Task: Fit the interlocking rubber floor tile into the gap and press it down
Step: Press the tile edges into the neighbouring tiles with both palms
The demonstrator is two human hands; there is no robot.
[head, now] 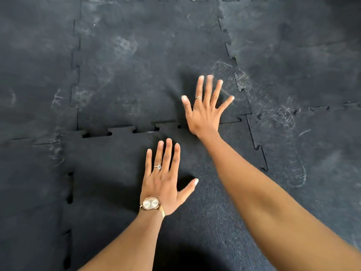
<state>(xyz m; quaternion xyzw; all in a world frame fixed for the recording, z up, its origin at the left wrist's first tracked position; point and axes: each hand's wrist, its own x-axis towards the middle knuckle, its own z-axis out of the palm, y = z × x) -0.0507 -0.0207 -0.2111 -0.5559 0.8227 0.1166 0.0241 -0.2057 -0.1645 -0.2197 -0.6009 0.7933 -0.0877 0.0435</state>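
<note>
A dark rubber floor tile (109, 173) with puzzle-tooth edges lies in the gap under my arms. Its far teeth (125, 131) and left teeth (70, 192) show small dark openings where they meet the neighbours. My left hand (164, 182) lies flat on this tile, fingers spread, a watch on the wrist. My right hand (205, 108) is flat with spread fingers, its heel over the far seam and its fingers on the tile beyond (146, 65). Neither hand holds anything.
Scuffed dark rubber tiles surround the spot on the left (35, 75), the far right (293, 45) and the near right (302, 153). Interlocking seams run between them. A dark shadow falls at the bottom middle.
</note>
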